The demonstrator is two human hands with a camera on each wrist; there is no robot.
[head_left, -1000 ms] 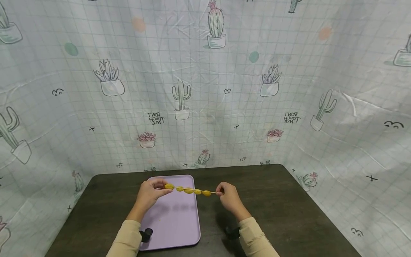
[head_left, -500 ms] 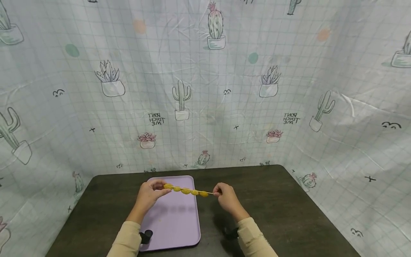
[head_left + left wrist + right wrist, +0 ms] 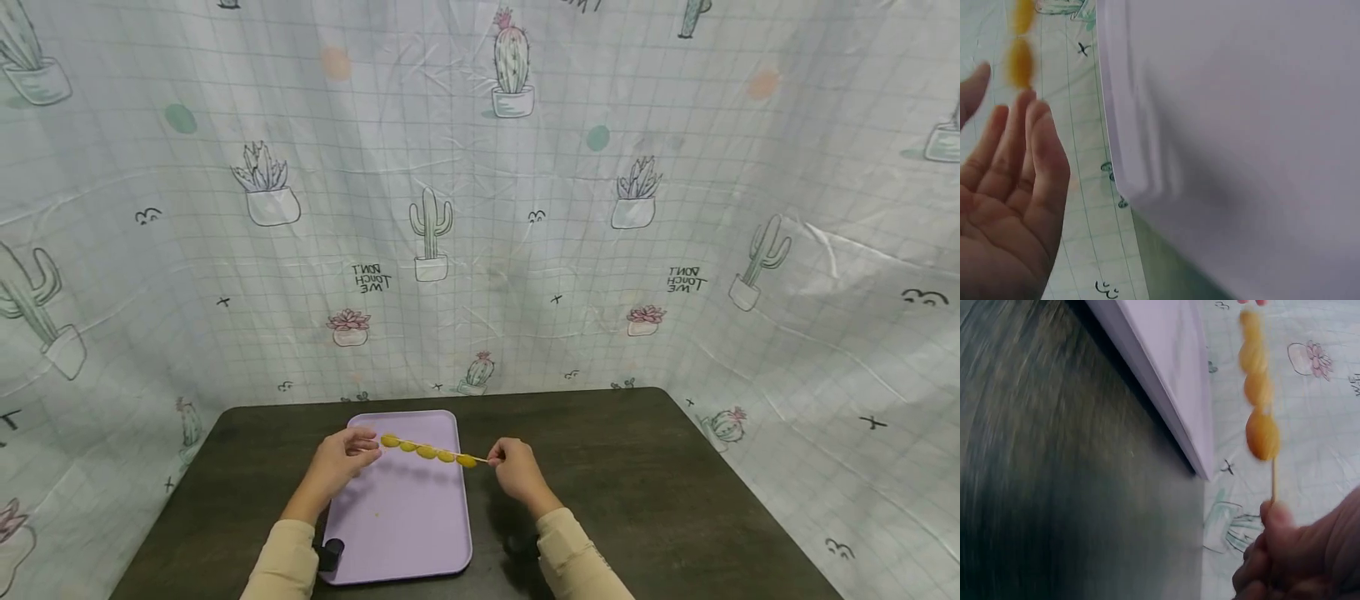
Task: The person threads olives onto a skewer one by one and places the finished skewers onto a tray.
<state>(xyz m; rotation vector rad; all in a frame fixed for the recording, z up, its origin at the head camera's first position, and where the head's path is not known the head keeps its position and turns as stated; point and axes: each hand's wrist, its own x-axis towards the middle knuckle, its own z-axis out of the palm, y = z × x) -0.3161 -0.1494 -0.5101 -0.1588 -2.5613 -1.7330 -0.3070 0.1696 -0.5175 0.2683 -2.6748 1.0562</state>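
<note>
A thin wooden skewer threaded with several yellow-orange oval pieces is held in the air above the lilac tray. What the pieces are is not clear. My right hand pinches the bare end of the stick between thumb and fingers, as the right wrist view also shows with the skewer. By the far end of the skewer, my left hand is spread, thumb apart from the fingers. In the left wrist view the fingers of that hand are nearly straight, their tips close to the last blurred piece.
The tray lies on a dark wooden table, with a tiny speck on its surface. Behind and beside the table hangs a pale sheet printed with cacti and a grid. A black wrist strap shows at the left sleeve.
My left hand has loosened from the skewer end and drawn slightly left. My right hand has moved left and a little nearer, taking the skewer along, its right end lower.
</note>
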